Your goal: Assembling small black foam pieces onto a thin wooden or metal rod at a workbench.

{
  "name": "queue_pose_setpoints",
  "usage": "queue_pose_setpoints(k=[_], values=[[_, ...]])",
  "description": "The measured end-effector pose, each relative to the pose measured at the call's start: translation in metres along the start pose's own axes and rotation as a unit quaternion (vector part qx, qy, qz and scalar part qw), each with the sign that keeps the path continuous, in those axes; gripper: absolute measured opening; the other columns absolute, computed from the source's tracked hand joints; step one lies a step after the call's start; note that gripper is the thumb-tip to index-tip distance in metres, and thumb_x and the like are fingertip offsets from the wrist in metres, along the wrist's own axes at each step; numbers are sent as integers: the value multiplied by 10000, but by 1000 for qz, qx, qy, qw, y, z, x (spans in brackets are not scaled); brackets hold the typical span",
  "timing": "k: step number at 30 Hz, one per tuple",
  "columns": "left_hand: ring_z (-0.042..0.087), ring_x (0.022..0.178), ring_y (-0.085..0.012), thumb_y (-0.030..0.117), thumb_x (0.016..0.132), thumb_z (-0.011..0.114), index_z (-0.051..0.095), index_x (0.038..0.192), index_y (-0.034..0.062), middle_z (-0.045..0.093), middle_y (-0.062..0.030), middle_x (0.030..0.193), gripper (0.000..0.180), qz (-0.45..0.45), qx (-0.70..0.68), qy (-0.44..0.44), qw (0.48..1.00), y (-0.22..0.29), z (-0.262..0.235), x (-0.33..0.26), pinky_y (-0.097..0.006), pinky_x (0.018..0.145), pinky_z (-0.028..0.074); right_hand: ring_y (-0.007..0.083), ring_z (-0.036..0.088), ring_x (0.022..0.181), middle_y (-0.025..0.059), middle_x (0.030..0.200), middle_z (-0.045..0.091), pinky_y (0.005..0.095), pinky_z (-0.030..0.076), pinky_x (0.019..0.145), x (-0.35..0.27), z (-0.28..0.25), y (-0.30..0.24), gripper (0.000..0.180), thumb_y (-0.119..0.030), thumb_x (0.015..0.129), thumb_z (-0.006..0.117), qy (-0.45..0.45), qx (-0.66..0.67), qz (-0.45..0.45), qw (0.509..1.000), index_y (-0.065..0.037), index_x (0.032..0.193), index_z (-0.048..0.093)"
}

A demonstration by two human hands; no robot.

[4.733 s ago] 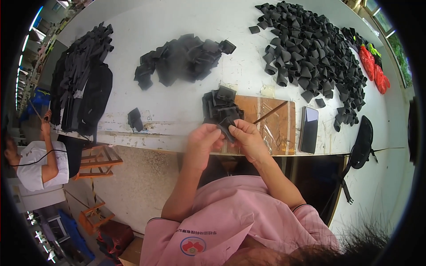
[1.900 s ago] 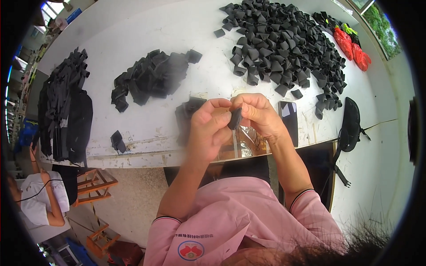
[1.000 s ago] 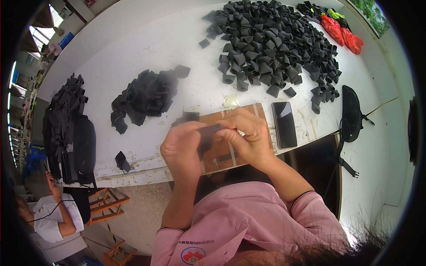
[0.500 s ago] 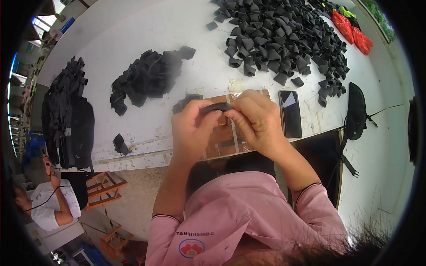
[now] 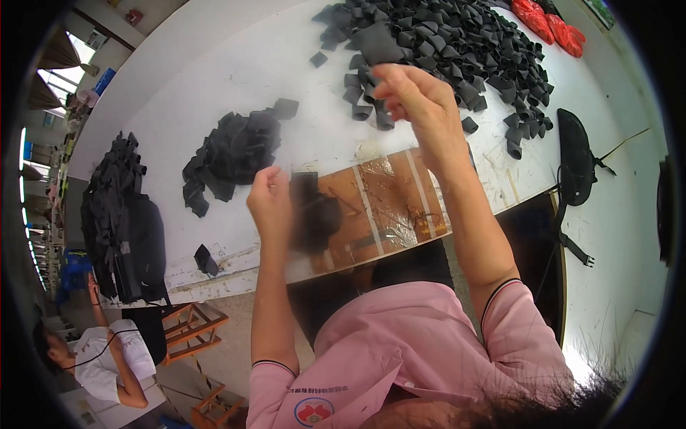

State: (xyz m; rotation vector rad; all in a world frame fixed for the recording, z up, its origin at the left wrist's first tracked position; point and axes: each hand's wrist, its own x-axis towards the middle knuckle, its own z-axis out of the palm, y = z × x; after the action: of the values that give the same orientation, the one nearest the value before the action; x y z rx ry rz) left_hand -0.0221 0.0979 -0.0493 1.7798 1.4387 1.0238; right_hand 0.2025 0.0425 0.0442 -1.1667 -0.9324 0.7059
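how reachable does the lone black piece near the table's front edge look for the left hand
Probably yes: only white tabletop shows between the left hand and the lone black piece.

pale floor (image 5: 241, 337), orange wooden stool (image 5: 193, 354), bright window (image 5: 78, 50)

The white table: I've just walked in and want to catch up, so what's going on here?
A person works bare-handed at a white table. The right hand is raised by a large pile of black pieces; one black piece shows just beyond it, though whether they touch is unclear. The left hand is curled beside a blurred dark stack on a brown board. A smaller black heap lies farther left.
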Motion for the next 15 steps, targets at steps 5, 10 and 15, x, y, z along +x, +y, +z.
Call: queue_pose_setpoints(k=[5,10,15], values=[[582,655,-197,231,687,683,603,825,-28,603,-133,736,304,16,234,-77,969,-68,19,25,-294,605,447,61,461,547,14,678,544,204,380,518,-67,1,32,286,-261,873,501,-111,38,196,974,3,849,608],[565,642,-157,157,685,676,616,777,-16,606,-109,769,204,23,125,-44,991,-59,13,30,-258,581,435,135,532,562,54,646,557,277,430,512,-116,15,47,206,-187,832,547,-232,-92,160,955,13,815,590],[541,731,-78,-33,748,590,609,855,-6,595,-34,844,112,-35,-193,-121,973,-2,-35,2,-199,666,433,315,571,702,140,769,578,375,464,640,-128,51,39,213,-147,740,634,-234,-215,8,948,13,870,586]])
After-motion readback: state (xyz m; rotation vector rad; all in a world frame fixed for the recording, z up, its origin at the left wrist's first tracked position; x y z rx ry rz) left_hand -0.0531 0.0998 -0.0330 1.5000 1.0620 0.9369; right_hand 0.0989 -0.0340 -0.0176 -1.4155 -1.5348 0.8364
